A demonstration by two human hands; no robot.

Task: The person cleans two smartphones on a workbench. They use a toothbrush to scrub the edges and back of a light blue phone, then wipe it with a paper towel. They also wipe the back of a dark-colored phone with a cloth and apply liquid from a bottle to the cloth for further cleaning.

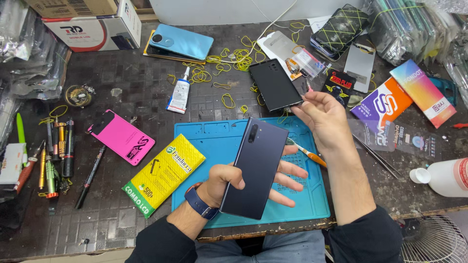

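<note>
My left hand [229, 182] grips a dark blue-grey phone [256, 168], back side up with its camera strip showing, above the blue work mat [214, 136]. My right hand [324, 119] is farther back and to the right, its fingertips pinching the near corner of a flat black phone screen [275, 84] that lies on the dark table. An orange-handled tool [312, 157] lies on the mat between my two hands.
A yellow packet [163, 173] and a pink phone cover [122, 137] lie to the left, with screwdrivers and pens [58, 151] beyond. A glue tube [180, 92], yellow rubber bands [234, 58], a light-blue phone [181, 41], colourful boxes [402, 97] and a white bottle [446, 178] surround the mat.
</note>
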